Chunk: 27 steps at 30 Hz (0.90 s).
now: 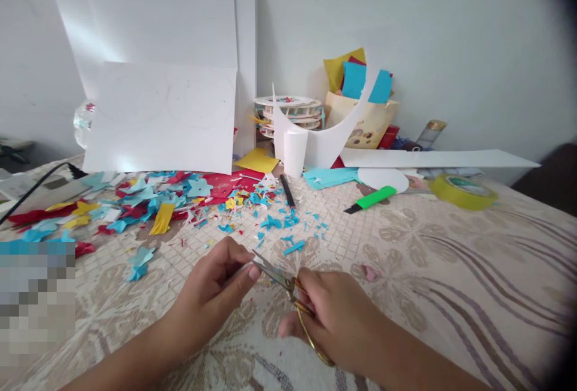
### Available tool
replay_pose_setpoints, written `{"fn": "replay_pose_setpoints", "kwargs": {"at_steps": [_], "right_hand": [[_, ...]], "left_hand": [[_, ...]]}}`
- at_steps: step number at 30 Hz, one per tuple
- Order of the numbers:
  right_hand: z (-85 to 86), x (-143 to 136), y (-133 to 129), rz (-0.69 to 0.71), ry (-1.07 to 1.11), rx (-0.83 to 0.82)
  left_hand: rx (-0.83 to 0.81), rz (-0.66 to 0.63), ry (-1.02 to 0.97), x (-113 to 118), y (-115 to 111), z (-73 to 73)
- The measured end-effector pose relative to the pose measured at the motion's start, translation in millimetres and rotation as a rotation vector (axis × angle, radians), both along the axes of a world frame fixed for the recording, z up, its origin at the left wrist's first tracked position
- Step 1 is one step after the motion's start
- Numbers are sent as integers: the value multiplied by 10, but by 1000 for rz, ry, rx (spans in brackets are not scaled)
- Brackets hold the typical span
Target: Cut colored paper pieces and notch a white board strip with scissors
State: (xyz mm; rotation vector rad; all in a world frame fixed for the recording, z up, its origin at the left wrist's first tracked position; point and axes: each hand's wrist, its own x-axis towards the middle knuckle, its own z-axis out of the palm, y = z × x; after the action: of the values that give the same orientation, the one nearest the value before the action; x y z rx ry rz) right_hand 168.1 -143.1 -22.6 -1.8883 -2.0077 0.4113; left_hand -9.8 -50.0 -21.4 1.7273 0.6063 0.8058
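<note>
My left hand (229, 277) pinches a small white piece of paper (246, 265) between thumb and fingers; most of it is hidden by them. In my right hand (333, 310) is a pair of scissors (274, 272) with gold handles, its blades pointing left and touching the paper near my left fingertips. Small blue paper scraps (294, 248) lie on the patterned tablecloth just beyond the blades. A light blue paper flower (140, 262) rests to the left of my left hand.
Behind are heaped coloured paper cutouts (148, 196), a black pen (287, 191), a green cutter knife (372, 200) and a yellow tape roll (464, 191). White boards (162, 118) lean on the wall, beside a round layered stand (288, 112) and a paper-filled bag (356, 118).
</note>
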Motion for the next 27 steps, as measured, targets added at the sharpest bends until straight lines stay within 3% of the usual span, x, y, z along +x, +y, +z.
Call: {"fn": "replay_pose_setpoints", "kwargs": {"at_steps": [20, 27], "right_hand": [[-7, 38, 44, 125, 152, -46], [-19, 28, 8, 116, 93, -19]], "left_hand": [[-185, 77, 22, 29, -58, 92], [-189, 74, 15, 28, -16, 108]]}}
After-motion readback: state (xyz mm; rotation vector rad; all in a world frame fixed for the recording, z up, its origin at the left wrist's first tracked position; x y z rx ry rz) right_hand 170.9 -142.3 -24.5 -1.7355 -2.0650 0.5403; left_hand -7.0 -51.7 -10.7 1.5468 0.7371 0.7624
